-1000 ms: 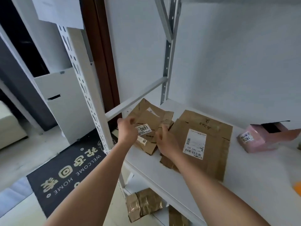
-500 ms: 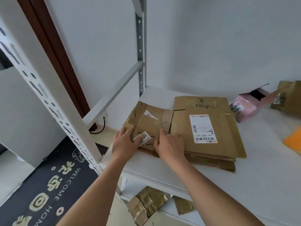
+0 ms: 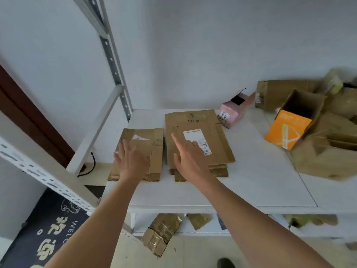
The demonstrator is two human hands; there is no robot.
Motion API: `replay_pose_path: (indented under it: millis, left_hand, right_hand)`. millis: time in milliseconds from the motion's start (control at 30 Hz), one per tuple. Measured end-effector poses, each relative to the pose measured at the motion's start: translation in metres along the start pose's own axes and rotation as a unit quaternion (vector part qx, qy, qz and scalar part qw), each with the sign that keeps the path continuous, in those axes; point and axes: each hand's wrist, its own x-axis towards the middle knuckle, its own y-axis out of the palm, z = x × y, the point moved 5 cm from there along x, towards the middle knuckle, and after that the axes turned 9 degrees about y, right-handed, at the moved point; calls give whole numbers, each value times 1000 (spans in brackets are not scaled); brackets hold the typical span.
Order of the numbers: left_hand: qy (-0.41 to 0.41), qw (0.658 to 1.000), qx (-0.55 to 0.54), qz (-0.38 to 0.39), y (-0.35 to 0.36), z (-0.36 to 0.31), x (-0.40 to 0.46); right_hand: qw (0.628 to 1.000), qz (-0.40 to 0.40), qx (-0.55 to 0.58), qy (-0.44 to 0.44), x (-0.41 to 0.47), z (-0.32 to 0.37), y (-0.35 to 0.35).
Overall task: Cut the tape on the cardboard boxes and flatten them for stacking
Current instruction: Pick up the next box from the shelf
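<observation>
Two stacks of flattened brown cardboard boxes lie side by side, close together, near the back left corner of the white shelf (image 3: pixel 251 171). The larger flattened brown cardboard stack (image 3: pixel 218 151) carries a white printed shipping label (image 3: pixel 195 135) with a barcode, its text too small to read, and handwritten dark marks near its far edge that cannot be read with certainty. The smaller flattened brown cardboard stack (image 3: pixel 152 147), nearer the shelf's left edge, bears a torn white label scrap (image 3: pixel 140 137). The left hand (image 3: pixel 133 161) rests flat on the smaller stack, fingers straight and spread, gripping nothing. The right hand (image 3: pixel 190 157) lies over the larger stack with fingers extended, the index pointing toward the back edge, holding nothing; whether the palm touches the cardboard cannot be told. At the back edge stands a small pink open carton (image 3: pixel 230 111) with a white sticker printed in digits, partly legible. Toward the right edge an open brown box with an orange printed panel (image 3: pixel 287 130) leans among unflattened brown cardboard boxes (image 3: pixel 328 155). On the floor, a dark doormat (image 3: pixel 52 238) shows white characters and the letters "WEL".
</observation>
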Motion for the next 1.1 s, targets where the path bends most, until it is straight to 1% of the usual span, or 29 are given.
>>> replay_pose_path:
  millis: [167,267,367,467,567,633,700,767,833,900,967,1033,1100]
  left_hand:
    - [93,995,-13,14,-9,-105,2]
    - [158,987,-13,29,-2,-177,-6]
    - [208,976,-39,48,14,-250,-17]
    - [261,962,-51,63,42,-321,-26]
    - [282,951,-83,98,80,-386,-43]
    - [280,945,-109,129,109,-423,-56]
    - [252,946,-129,160,133,-448,-66]
    - [215,947,-140,193,154,-463,-72]
    - [183,949,-148,209,168,-472,-75]
    - [172,946,-163,223,177,-480,-78]
    - [181,937,-185,234,184,-488,-81]
    - [187,931,-199,242,187,-495,-82]
    - [189,929,-209,238,187,-500,-83]
  right_hand:
    - [992,-58,-88,68,-24,-86,-66]
    - [981,-73,-131,122,-41,-153,-102]
    - [970,-98,-143,172,-57,-219,-138]
    - [962,-121,-128,211,-74,-283,-175]
    - [954,-129,-124,240,-97,-359,-209]
    - [951,-115,-115,263,-113,-415,-224]
    - [947,-90,-89,295,-129,-465,-231]
    - [942,-45,-53,328,-140,-504,-228]
    - [936,20,-23,349,-144,-531,-215]
    - [928,76,26,363,-141,-544,-199]
    - [924,107,73,360,-137,-546,-184]
    - [926,117,111,342,-134,-543,-174]
    - [924,104,164,330,-135,-541,-173]
